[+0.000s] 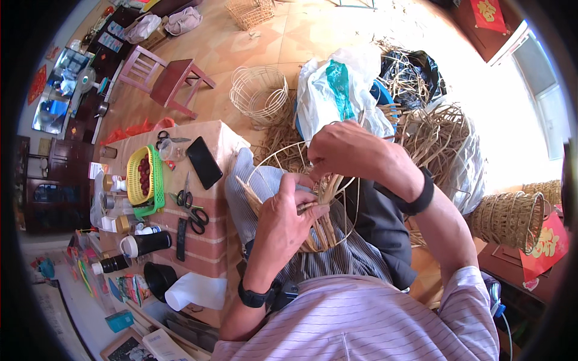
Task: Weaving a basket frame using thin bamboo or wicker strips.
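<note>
A partly woven basket (322, 236) of pale strips and thin loops rests over my lap on striped cloth. My left hand (292, 213) is closed on its rim, fingers and thumb pinching the bundled strips. Just above and to the right, my right hand (343, 150) is bent into a pinch at the same rim; its fingertips are hidden behind the hand, so what they grip cannot be made out. A long thin cane loop (356, 222) hangs down beside the basket on the right.
At left, a cloth-covered table (201, 246) holds scissors (197, 218), a phone (204, 162) and a yellow basket (140, 177). A wooden chair (173, 88), white wire basket (257, 93), plastic bags (322, 81) and dried fibre heaps (435, 143) lie ahead. Finished woven baskets (506, 219) stand at right.
</note>
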Available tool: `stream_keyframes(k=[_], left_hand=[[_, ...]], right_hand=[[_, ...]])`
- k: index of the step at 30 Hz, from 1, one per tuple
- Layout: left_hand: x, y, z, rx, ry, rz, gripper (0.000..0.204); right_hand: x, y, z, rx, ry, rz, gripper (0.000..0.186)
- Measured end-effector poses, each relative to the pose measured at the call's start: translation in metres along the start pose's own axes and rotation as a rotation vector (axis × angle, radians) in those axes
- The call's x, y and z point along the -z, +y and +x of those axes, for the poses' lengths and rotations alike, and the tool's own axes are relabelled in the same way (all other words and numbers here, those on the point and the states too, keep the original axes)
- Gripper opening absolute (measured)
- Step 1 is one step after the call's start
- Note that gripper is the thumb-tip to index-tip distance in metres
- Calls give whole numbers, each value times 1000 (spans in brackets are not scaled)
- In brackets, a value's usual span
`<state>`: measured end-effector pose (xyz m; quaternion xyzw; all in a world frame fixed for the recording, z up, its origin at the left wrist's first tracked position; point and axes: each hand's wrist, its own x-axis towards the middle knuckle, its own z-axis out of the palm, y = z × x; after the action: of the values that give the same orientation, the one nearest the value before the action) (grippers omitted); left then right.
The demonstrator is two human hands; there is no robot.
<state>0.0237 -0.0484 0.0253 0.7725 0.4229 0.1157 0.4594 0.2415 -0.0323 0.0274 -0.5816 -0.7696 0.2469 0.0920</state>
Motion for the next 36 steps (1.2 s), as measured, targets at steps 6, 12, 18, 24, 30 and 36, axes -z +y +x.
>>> stream_keyframes(k=[6, 12, 18, 24, 30, 36], left_hand=[[2, -3, -5, -241, 67, 42, 30], [-10, 11, 0, -226, 117, 174, 26], [-8, 6, 4, -198, 124, 77, 26], [0, 14, 10, 1, 3, -13, 23], [-2, 8, 11, -6, -48, -123, 31], [6, 5, -4, -10, -51, -192, 37]], right_hand=[[-22, 4, 14, 82, -165, 129, 29], [-53, 21, 29, 166, -13, 47, 21], [-19, 4, 20, 140, 186, -165, 25], [-46, -38, -79, 27, 904, 25, 17], [-112, -49, -101, -119, 642, 184, 30], [-106, -53, -109, -4, 613, 334, 17]])
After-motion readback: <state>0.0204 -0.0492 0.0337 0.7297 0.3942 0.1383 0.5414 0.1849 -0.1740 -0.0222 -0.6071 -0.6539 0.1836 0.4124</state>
